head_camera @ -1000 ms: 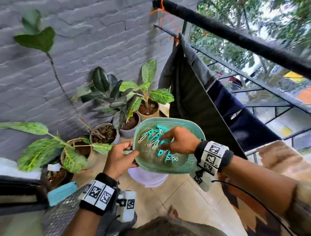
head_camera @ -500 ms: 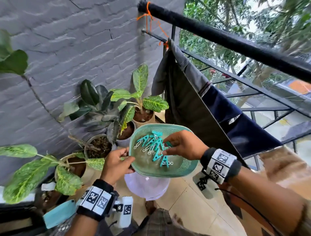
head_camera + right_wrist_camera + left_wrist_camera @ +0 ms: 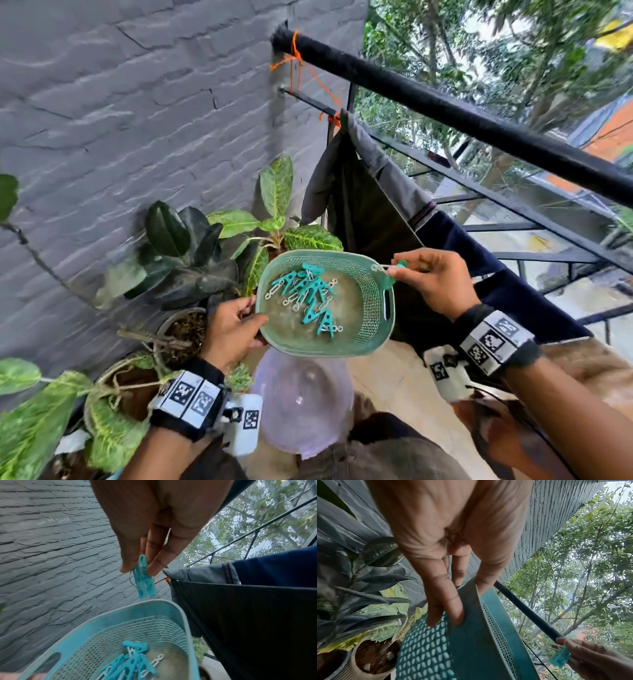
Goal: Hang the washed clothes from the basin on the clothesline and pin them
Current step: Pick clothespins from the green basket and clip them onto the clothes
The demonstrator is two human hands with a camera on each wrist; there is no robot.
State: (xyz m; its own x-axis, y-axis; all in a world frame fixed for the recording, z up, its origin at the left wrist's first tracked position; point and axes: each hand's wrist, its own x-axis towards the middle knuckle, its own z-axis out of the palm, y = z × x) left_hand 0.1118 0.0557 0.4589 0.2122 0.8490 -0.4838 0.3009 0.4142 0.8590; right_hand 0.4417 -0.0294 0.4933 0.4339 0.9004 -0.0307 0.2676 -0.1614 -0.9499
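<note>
My left hand grips the near-left rim of a green plastic basket, thumb inside, fingers under its mesh. Several teal clothespins lie in the basket. My right hand is raised over the basket's far right corner and pinches one teal clothespin between thumb and fingers. Dark grey trousers and a navy garment hang over the lower black rail, just behind the basket. An orange line is tied between the rails.
A thick black rail runs overhead from the grey brick wall. Potted plants crowd the floor at the left. An upturned pale purple basin sits on the tiled floor below the basket. Trees lie beyond the railing.
My right hand has lifted out of the basket to the right with one clothespin pinched in it. The left hand keeps holding the basket; my view has tilted upward.
</note>
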